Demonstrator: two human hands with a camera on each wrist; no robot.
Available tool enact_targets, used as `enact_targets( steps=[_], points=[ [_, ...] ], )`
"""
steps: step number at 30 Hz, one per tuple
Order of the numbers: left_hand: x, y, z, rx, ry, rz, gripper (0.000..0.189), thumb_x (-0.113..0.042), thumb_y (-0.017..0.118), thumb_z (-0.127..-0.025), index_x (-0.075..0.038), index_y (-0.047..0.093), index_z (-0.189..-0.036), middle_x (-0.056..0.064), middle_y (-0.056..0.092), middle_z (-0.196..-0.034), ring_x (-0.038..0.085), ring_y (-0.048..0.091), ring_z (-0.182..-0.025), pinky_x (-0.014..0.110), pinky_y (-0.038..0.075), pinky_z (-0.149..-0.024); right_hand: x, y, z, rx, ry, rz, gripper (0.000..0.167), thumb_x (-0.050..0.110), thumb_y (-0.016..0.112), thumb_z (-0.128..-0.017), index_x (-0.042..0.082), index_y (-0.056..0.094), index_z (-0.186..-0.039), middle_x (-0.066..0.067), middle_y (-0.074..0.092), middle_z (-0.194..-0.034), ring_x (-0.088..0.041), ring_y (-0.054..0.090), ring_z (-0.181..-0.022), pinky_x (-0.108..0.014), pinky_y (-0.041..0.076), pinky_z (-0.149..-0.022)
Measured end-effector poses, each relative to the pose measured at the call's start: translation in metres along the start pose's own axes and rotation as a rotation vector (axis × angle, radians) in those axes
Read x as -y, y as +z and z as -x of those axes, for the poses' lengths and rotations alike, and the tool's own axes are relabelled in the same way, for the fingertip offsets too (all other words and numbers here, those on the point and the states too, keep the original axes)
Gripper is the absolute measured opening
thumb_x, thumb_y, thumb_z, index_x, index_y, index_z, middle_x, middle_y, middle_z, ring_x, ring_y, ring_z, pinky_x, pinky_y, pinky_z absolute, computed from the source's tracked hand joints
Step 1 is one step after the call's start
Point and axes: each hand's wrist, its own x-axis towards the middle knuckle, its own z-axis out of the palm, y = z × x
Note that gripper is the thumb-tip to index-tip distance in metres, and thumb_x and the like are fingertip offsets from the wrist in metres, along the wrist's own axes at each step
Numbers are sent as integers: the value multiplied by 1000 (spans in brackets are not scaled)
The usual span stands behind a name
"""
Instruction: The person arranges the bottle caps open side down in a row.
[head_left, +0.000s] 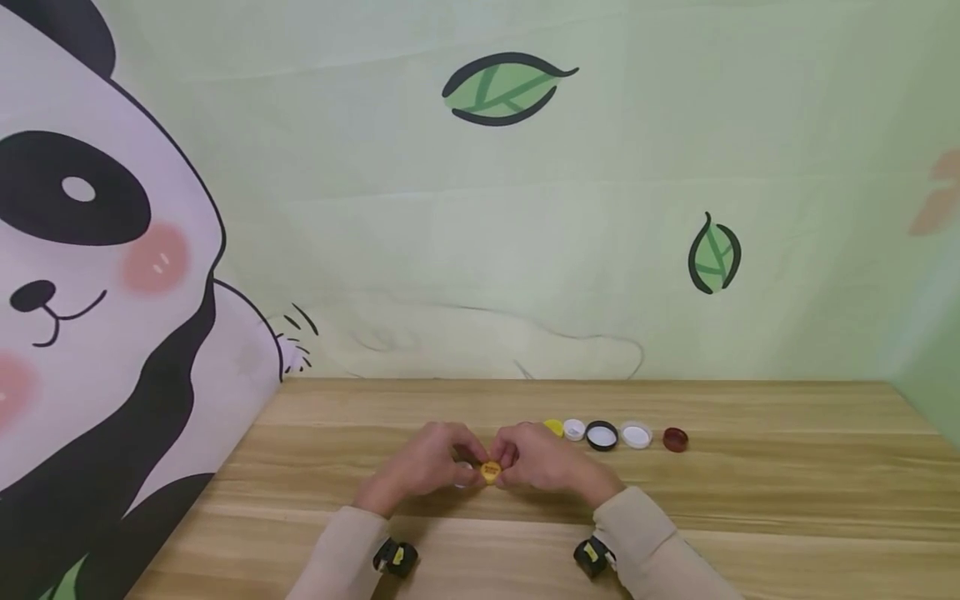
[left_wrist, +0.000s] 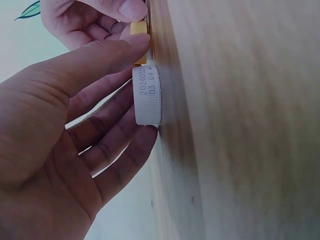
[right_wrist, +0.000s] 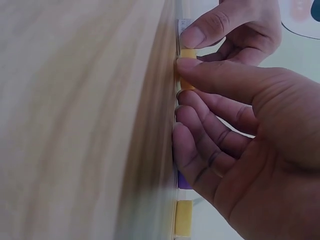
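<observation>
A small orange-yellow bottle cap with dark print on top lies flat at the table surface between both hands. My left hand pinches its left side, the thumb pressed against the rim in the left wrist view. From the other side my right hand grips the same cap between thumb and curled fingers. Right beside it, a white ribbed bottle cap with a printed date code stands in front of the left fingers. In the head view the left hand hides most of that white cap.
Behind the right hand runs a row of caps: a yellow one, a small white one, a black-rimmed one, a clear-white one and a dark red one. A purple cap shows past the right fingers.
</observation>
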Motion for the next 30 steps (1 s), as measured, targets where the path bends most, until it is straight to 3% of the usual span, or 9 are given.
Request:
enact_targets(
  steps=[6,20,26,30],
  points=[
    [-2,0,0,-4,20,-48,19,-7,92,-81,-10,81,-96,-5,71,-95,14,67,-89,32,55,-81,0,0,1,-9,-9,48,21,2,86,-86,7,71,-98,4,64,-84,-13,58,-83,-32,51,-78],
    [-3,-3,3,2,2,-59,20,-13,94,-80,-12,82,-96,-6,70,-94,13,64,-87,31,53,-80,3,1,-1,0,17,34,22,2,86,-86,9,71,-100,5,64,-84,-13,58,-83,-32,51,-78],
    [-2,-4,3,-2,-23,3,23,-14,91,-84,-10,81,-104,-3,76,-100,14,69,-93,34,56,-85,1,-3,1,-11,-8,-9,19,1,83,-87,5,72,-101,4,66,-87,-12,60,-83,-30,52,-77],
    [-3,-3,0,-49,-41,53,27,-17,88,-88,-9,79,-112,0,78,-107,18,71,-100,39,58,-89,1,-11,4,-65,-38,-30,15,-1,79,-90,3,72,-103,3,69,-89,-12,63,-83,-28,55,-75]
  ],
)
